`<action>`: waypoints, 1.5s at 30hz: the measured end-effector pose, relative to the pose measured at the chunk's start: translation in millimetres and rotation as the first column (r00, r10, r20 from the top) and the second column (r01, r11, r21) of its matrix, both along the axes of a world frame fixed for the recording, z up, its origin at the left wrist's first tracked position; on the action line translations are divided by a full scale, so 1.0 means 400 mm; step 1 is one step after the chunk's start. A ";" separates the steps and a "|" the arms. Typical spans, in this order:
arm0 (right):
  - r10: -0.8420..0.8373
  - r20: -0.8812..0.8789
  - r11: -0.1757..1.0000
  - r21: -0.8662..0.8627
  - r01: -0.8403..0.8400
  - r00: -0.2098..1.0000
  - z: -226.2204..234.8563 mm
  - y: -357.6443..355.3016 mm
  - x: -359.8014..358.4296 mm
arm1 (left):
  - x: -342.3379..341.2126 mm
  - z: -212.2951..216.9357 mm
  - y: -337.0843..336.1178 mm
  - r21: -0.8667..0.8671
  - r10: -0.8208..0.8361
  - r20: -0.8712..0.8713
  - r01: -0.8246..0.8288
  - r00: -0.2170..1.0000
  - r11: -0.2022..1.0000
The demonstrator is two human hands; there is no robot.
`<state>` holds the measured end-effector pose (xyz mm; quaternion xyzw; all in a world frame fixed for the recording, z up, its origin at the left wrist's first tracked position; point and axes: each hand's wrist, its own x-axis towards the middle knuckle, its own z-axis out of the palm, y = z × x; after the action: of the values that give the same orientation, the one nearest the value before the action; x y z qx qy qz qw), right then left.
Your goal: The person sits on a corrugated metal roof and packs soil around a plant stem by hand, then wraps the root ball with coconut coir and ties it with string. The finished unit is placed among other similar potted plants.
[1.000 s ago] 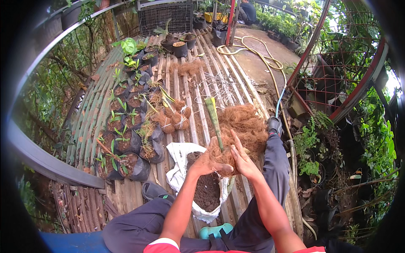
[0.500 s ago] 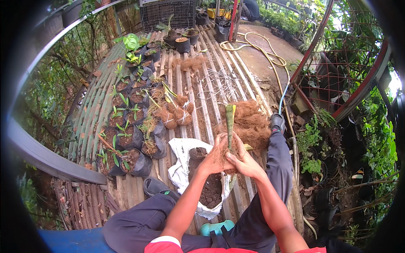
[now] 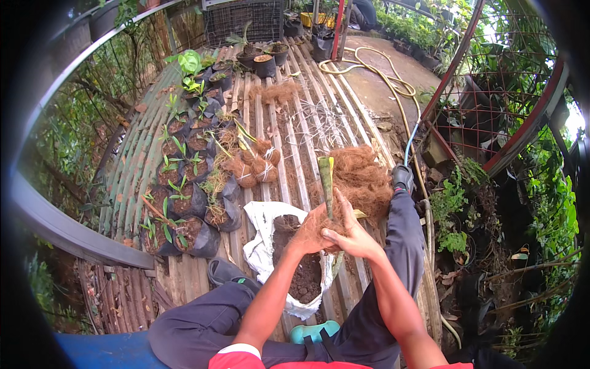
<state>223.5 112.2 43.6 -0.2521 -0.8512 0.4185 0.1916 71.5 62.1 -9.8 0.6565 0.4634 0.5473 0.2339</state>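
Between my hands is a plant with one stiff, upright leaf (image 3: 327, 178), green with a yellow edge, its base bundled in brown coconut fibre. My left hand (image 3: 306, 235) cups the bundle from the left, loose strands lying across its fingers. My right hand (image 3: 351, 235) presses on it from the right, thumb across the front and fingers behind. Below them a white sack (image 3: 261, 224), rolled open, holds dark soil (image 3: 305, 280). Just beyond my right hand lies a heap of loose coconut fibre (image 3: 359, 175). The underside of the bundle is hidden by my hands.
Several fibre balls tied with white string (image 3: 264, 170) sit ahead on the ribbed sheet. Potted seedlings in black bags (image 3: 200, 237) stand in rows at left. White string (image 3: 319, 123) lies scattered farther off. A hose (image 3: 410, 132) runs along the right, near my outstretched leg.
The leaf has shifted slightly left and now leans a little left at its tip. My right hand has turned, its fingers pointing higher around the fibre bundle.
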 end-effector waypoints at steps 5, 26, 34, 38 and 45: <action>-0.004 -0.027 0.998 -0.060 0.002 1.000 -0.013 -0.003 0.006 | -0.014 -0.004 -0.017 -0.124 -0.107 0.107 0.120 0.989 0.985; -0.228 -0.275 0.931 -0.341 0.127 0.934 0.009 -0.014 -0.015 | -0.101 0.003 -0.025 -0.130 0.048 0.864 0.130 0.502 0.983; -0.039 -0.200 0.999 -0.027 0.034 0.979 -0.014 -0.005 -0.023 | -0.022 0.014 -0.010 -0.299 0.236 0.933 0.215 0.273 0.930; -0.187 -0.164 0.951 -0.279 0.136 0.969 -0.003 0.000 -0.012 | 0.029 0.020 -0.004 -0.269 0.169 0.818 0.105 0.550 0.957; -0.058 -0.050 0.992 -0.115 0.052 0.997 0.015 0.012 0.034 | 0.014 0.068 -0.008 -0.287 0.138 0.544 0.029 0.828 0.957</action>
<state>237.3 116.9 49.7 -0.2747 -0.8133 0.4675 0.2112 77.3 59.0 17.3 0.4138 0.4668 0.6496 0.4345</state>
